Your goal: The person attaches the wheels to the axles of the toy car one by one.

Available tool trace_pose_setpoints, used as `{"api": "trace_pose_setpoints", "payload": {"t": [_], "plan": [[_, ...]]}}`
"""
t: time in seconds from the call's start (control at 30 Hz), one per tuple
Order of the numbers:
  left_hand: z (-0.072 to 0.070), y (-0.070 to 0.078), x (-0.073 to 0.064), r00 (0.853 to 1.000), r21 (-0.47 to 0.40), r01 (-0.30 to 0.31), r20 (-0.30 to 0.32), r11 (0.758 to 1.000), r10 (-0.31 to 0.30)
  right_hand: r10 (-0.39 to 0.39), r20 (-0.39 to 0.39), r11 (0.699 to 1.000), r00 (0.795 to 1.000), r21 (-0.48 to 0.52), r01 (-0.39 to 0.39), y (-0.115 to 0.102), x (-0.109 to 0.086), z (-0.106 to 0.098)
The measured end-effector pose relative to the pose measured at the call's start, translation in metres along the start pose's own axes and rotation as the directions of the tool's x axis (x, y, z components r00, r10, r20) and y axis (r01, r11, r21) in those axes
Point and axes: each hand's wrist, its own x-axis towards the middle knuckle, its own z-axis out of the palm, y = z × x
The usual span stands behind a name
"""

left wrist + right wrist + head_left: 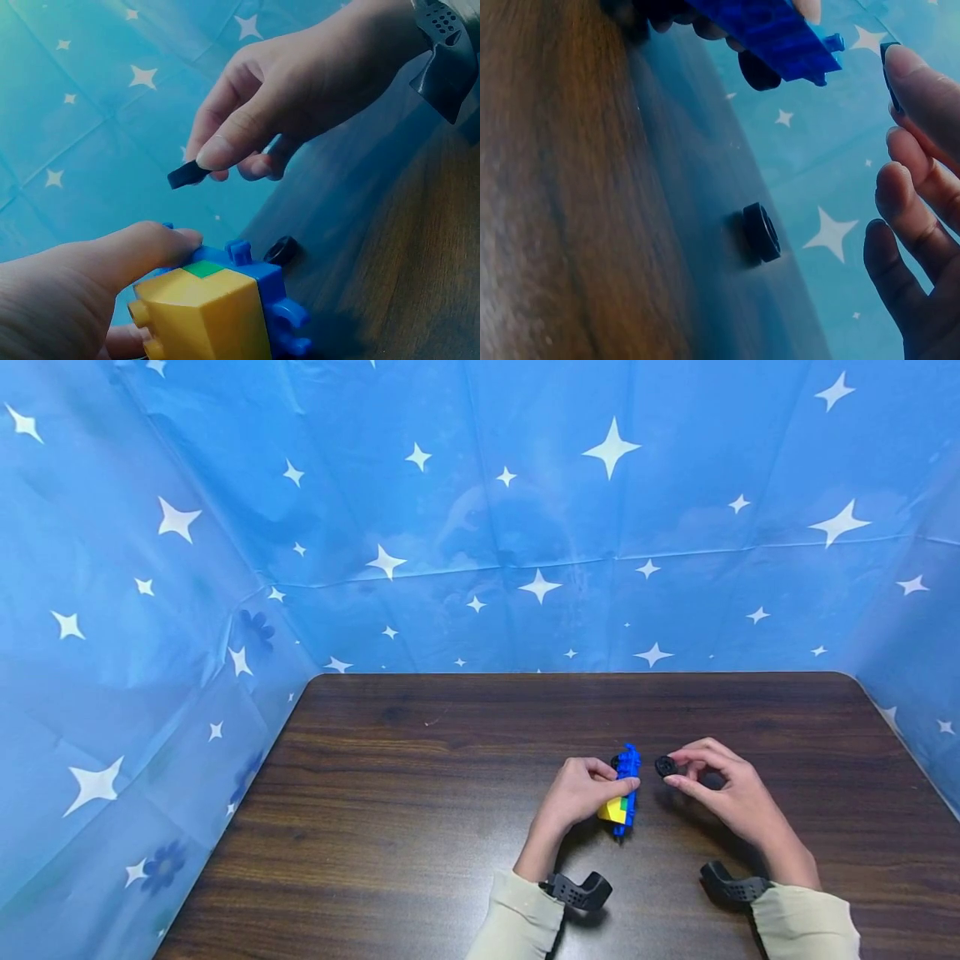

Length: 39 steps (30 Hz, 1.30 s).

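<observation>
My left hand (581, 793) holds a small toy vehicle of plastic blocks (628, 785), with a blue base and yellow and green blocks on one side. The thumb presses on the blue part. On the toy's underside a black wheel (759, 71) shows in the right wrist view. A short gap to the right, my right hand (723, 785) pinches another black wheel (665, 766) between thumb and fingertips. In the left wrist view this held wheel (187, 175) is seen edge-on, above the yellow block (217, 315).
A loose black wheel (761, 232) stands on its edge on the table near both hands. The dark wooden table (375, 827) spreads out to the left. Blue star-patterned sheeting (450, 527) encloses its back and sides. Both wrists carry black camera mounts (581, 892).
</observation>
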Motion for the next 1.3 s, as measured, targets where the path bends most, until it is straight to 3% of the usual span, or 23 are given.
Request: {"api": "trace_pose_setpoints", "payload": {"t": [0.4,1.3], "plan": [[0.000,0.000,0.000,1.000,0.037,0.002,0.012,0.999,-0.002,-0.102,-0.008,0.995,0.995,0.002,0.102,-0.006,0.005,0.006],[0.002,0.001,0.000,0.999,0.061,-0.020,0.040,0.998,0.017,-0.152,0.009,0.987,0.988,-0.061,0.152,-0.011,0.006,0.014]]}}
